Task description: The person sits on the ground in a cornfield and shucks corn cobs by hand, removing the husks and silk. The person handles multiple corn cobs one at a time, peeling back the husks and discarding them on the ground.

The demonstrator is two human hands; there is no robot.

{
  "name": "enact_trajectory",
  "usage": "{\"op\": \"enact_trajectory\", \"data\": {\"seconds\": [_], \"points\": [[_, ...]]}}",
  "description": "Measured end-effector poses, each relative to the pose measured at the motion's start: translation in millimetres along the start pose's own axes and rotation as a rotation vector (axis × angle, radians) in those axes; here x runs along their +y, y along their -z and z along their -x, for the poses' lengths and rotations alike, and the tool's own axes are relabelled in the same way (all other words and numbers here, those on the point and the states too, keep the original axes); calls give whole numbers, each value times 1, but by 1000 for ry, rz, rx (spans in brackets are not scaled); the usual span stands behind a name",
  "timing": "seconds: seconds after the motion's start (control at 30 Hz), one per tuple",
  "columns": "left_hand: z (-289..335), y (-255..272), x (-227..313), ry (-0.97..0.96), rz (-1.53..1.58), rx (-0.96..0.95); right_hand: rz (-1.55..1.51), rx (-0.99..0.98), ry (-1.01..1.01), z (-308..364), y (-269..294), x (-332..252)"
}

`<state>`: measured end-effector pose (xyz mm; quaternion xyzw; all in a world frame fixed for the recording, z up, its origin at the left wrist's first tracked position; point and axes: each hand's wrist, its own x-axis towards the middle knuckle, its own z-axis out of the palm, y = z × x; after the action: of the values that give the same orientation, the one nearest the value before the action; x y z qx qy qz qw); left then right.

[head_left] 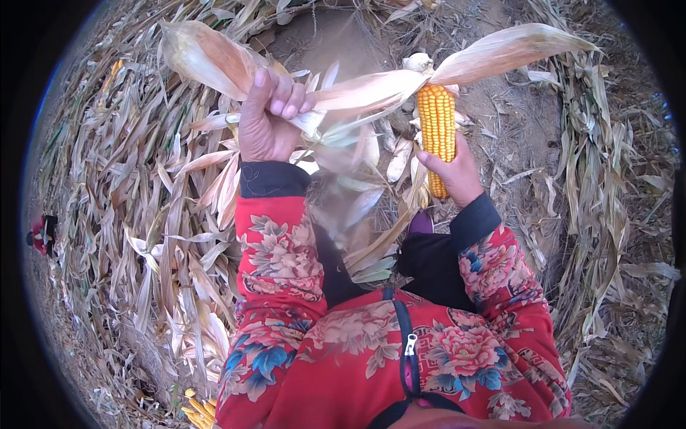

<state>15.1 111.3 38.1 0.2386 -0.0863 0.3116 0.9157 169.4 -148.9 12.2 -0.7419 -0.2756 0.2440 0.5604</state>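
Note:
My right hand point(457, 170) grips a yellow ear of corn point(436, 121) around its lower part, tip pointing toward me. The kernels are bare, and the husk is peeled back at the far, stalk end. One husk leaf point(511, 51) sticks out to the right from that end. To the left, my left hand point(270, 118) is closed around corn husk point(371, 94), a pale strip that stretches across to the base of the ear. More of the husk point(204, 57) flares out beyond my left fist, up and to the left.
Dry corn stalks and leaves point(164, 214) cover the ground on the left, and another band of stalks point(593, 186) runs along the right. Between them lies bare soil point(500, 143) with loose husks point(399, 159). Several yellow ears point(200, 411) lie at the lower left.

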Motion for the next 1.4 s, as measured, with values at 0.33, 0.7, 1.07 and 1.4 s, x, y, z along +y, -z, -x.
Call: {"op": "enact_trajectory", "data": {"seconds": [0.33,0.7,1.07,1.4], "points": [[-3,-9,-79,506,-278,302,230,62,210,-33,32,16],[6,10,-104,604,173,350,901,246,749,-18,27,0],[10,-13,-102,501,303,298,929,309,790,-13,25,8],[6,-4,-90,146,-400,365,1008,265,714,-15,27,13]]}}
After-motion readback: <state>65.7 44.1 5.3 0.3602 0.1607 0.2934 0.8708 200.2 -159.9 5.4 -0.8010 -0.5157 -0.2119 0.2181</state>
